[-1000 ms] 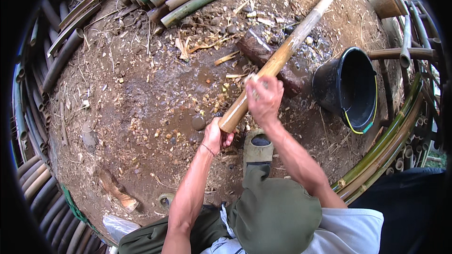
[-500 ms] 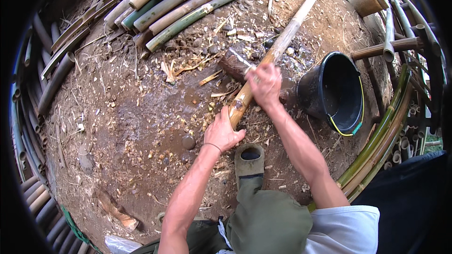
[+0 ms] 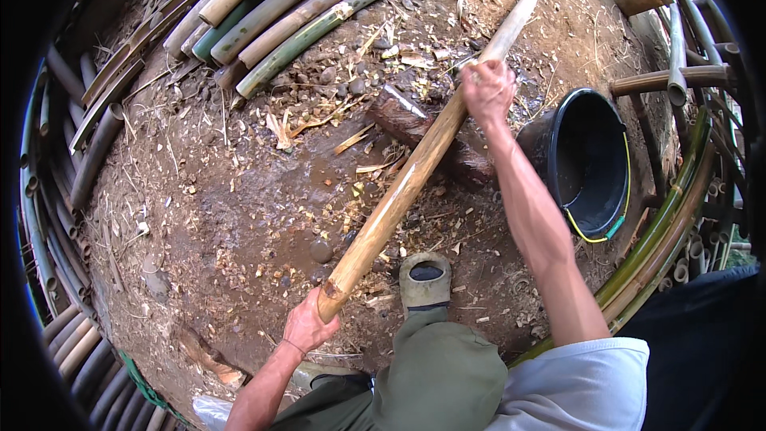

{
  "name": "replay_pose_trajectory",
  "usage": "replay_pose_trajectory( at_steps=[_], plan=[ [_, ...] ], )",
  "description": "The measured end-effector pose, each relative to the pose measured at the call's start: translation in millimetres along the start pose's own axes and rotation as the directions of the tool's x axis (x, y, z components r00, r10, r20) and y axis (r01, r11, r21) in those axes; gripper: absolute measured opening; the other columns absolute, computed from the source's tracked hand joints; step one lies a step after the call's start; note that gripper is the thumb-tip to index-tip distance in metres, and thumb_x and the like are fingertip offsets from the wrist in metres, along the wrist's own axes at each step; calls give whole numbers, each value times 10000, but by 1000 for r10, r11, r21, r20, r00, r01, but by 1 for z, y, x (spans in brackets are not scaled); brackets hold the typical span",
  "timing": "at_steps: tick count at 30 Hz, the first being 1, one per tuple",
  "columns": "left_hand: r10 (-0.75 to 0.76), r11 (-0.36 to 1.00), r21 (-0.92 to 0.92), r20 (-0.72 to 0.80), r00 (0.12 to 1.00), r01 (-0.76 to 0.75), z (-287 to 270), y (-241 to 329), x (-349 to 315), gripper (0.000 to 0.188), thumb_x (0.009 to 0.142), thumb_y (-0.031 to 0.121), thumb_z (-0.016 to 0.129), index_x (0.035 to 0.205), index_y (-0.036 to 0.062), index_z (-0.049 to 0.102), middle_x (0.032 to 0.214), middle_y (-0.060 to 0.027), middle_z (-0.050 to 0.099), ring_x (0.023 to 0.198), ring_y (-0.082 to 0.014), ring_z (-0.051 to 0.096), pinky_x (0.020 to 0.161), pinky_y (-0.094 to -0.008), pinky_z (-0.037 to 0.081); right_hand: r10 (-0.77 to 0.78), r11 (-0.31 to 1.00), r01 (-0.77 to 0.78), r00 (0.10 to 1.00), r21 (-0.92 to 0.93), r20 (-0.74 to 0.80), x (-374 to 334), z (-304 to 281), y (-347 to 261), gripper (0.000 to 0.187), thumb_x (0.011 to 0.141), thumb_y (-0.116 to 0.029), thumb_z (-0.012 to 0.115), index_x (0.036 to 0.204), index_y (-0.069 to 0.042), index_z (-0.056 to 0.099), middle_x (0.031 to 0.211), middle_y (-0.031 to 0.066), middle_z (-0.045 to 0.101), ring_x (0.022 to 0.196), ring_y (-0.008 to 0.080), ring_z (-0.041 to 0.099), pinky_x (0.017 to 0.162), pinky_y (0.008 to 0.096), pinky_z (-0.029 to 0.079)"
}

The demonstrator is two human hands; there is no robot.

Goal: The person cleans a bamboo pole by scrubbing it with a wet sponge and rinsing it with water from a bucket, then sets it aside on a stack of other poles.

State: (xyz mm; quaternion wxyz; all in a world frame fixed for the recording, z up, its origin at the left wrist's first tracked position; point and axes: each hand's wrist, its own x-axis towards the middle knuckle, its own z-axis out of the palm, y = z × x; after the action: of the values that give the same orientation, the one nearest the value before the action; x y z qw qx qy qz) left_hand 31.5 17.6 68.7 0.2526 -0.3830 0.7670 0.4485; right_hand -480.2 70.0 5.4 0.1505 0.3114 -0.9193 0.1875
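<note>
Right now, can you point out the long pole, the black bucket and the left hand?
Long pole (image 3: 424, 156): head view, middle of its shaft.
Black bucket (image 3: 592, 164): head view, bare inside wall.
Left hand (image 3: 309, 325): head view, middle of the hand.

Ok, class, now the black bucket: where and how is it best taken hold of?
The black bucket is probably best taken by its yellow handle, at the green sleeve, from the person's right. The handle droops along the rim's right edge, away from the bamboo pole, so fingers could hook under it. The right hand, now on the pole, would need freeing first.
</note>
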Motion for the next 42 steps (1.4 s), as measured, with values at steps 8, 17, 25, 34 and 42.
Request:
replay_pose_trajectory(
  at_steps=[8,17,25,34,42],
  plan=[
    [-11,999,-38,138,990,17,-10,-12,7,729,699,252,753,1347,46,488,1124,-230,640,1030,-420,634,913,-482,509,-455,763,384,890,520,10,-202,-75,-135,95,889,-238,669,853,-154,696,860,29,596,820,180,541,767,359,377],
    [142,949,316,-422,895,-1,20,33,17,648,737,172,782,1317,104,500,1048,-159,623,924,-384,653,789,-490,546,63,997,-61,996,37,-60,8,-1,14,347,951,-299,636,1258,-141,600,1132,158,610,988,284,546,872,434,468],
    [39,982,186,-266,963,11,-1,-2,32,554,721,262,761,1228,125,586,1008,-200,715,868,-414,703,781,-496,576,-497,770,372,859,519,121,-198,-67,-132,223,831,-362,768,972,-191,740,965,30,575,962,192,522,875,399,379],
    [-15,996,-85,81,997,22,-37,16,43,510,680,263,777,1133,76,637,917,-176,721,847,-331,706,798,-422,552,124,983,-116,991,145,-46,-15,0,9,251,931,-347,677,909,-104,734,930,141,575,895,263,519,807,400,414],
    [60,998,-11,-71,996,-61,-16,5,40,622,679,127,770,1256,48,552,1016,-132,661,925,-283,662,843,-400,531,-198,945,208,978,252,-64,-71,-3,-22,224,918,-323,711,890,-105,752,912,122,591,876,232,532,713,364,466]
  ],
)
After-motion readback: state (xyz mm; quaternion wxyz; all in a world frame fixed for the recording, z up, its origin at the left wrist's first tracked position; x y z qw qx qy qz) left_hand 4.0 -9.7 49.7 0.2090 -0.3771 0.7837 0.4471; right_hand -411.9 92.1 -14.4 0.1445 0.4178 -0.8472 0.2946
